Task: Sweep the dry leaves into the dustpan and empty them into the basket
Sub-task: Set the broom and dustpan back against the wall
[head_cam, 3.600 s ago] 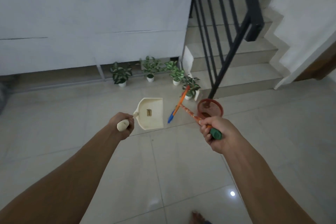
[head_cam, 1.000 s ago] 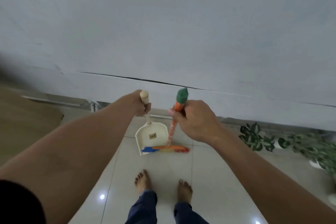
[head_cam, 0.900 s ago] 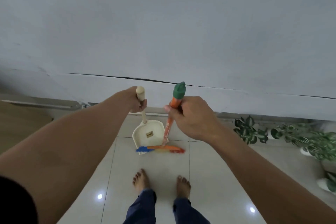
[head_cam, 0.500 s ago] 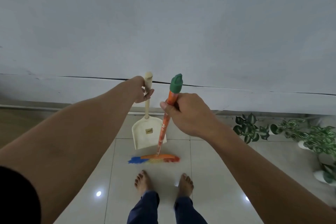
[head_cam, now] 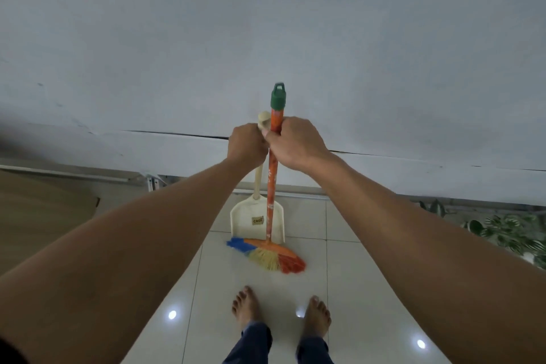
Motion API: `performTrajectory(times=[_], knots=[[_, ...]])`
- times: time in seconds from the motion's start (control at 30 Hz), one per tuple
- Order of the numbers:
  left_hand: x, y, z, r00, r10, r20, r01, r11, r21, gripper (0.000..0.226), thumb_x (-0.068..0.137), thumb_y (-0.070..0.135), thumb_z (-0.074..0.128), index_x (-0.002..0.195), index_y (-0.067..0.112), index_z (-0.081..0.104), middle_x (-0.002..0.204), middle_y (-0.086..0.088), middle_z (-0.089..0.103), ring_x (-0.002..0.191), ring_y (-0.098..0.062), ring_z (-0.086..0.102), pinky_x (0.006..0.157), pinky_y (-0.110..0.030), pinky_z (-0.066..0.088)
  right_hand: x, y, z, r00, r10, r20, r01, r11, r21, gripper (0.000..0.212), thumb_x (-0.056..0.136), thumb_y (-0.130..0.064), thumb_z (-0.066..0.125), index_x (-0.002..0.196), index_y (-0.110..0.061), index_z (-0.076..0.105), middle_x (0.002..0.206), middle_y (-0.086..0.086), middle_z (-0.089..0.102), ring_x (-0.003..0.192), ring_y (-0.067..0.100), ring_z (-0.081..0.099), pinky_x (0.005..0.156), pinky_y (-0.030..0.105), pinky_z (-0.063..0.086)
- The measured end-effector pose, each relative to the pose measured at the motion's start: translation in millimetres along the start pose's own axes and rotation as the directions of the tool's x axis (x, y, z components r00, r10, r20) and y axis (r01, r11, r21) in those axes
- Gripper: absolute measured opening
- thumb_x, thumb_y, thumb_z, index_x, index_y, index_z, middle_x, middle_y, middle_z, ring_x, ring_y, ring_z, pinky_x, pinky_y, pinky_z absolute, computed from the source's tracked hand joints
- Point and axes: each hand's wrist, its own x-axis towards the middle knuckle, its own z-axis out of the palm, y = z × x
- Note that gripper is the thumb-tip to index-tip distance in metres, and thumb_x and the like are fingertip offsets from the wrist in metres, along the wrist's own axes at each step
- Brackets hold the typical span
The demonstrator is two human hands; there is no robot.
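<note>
**Broom and dustpan stood together at the wall**

The left hand point(head_cam: 246, 143) was curled round the top of the cream dustpan point(head_cam: 246, 224) handle. Touching it, the right hand point(head_cam: 295, 143) was wrapped round the orange broom point(head_cam: 271, 195) shaft just under its green cap point(head_cam: 278, 97). Both tools stood near upright at twelve o'clock from the bare feet point(head_cam: 246, 304). The pan was on the tiles point(head_cam: 339, 289) by the wall point(head_cam: 266, 23), with the coloured bristles point(head_cam: 266, 257) splayed on the floor just in front of its mouth.

No dry leaves showed on the floor or in the pan, and the basket was out of view. Potted plants point(head_cam: 514, 233) sat at about two o'clock.

This looked like parking the tools. To do it well, both handles should tip onto the wall first. The hands should then let go one at a time, since the glossy tiles could let the pan's edge skate. The bristles should rest lightly, not crushed.
</note>
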Motion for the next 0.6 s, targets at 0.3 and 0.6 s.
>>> performTrajectory(times=[0.3, 0.6], knots=[[23.2, -21.3, -6.8, 0.994, 0.105, -0.030, -0.104, 0.993, 0.048, 0.018, 0.098, 0.007, 0.047, 0.082, 0.012, 0.053, 0.076, -0.002, 0.056, 0.076, -0.025, 0.057, 0.065, -0.032, 0.043, 31.3, -17.1, 9.0, 0.997, -0.081, -0.010, 0.080, 0.994, -0.075, 0.034, 0.103, -0.043, 0.042, 0.098, -0.015, 0.061, 0.075, -0.006, 0.057, 0.074, 0.016, 0.059, 0.076, 0.028, 0.049], [25.8, -29.1, -0.9, 0.992, -0.008, -0.126, -0.013, 0.985, -0.169, 0.011, 0.093, 0.017, 0.066, 0.100, 0.009, 0.064, 0.093, -0.009, 0.068, 0.079, -0.026, 0.058, 0.066, -0.032, 0.043, 47.2, -8.3, 22.3, 0.991, -0.069, -0.110, 0.059, 0.993, -0.098, 0.032, 0.099, -0.046, 0.052, 0.111, -0.018, 0.060, 0.093, -0.005, 0.062, 0.081, 0.018, 0.061, 0.075, 0.028, 0.046]])
